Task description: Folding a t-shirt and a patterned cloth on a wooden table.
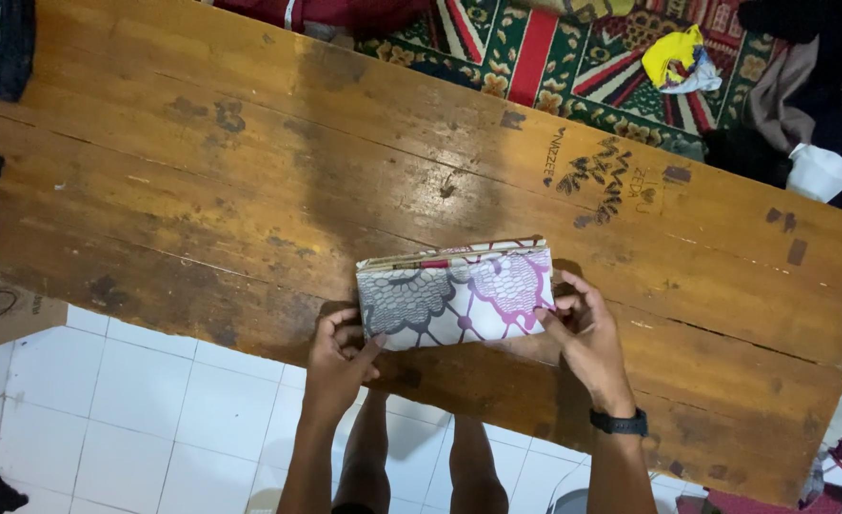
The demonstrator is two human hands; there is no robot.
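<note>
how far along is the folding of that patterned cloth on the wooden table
Done: the white cloth with grey and pink flower prints already lies as a compact, layered rectangle on the worn brown wooden table. In hand: the left hand pinches its lower left corner, and the right hand grips its right edge. Left: it has not been let go or set aside; other clothes lie loose on the patterned rug beyond.

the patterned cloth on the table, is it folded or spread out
Folded. The cloth lies as a compact rectangle with stacked layers showing along its top edge; the left hand and right hand hold its ends.
</note>
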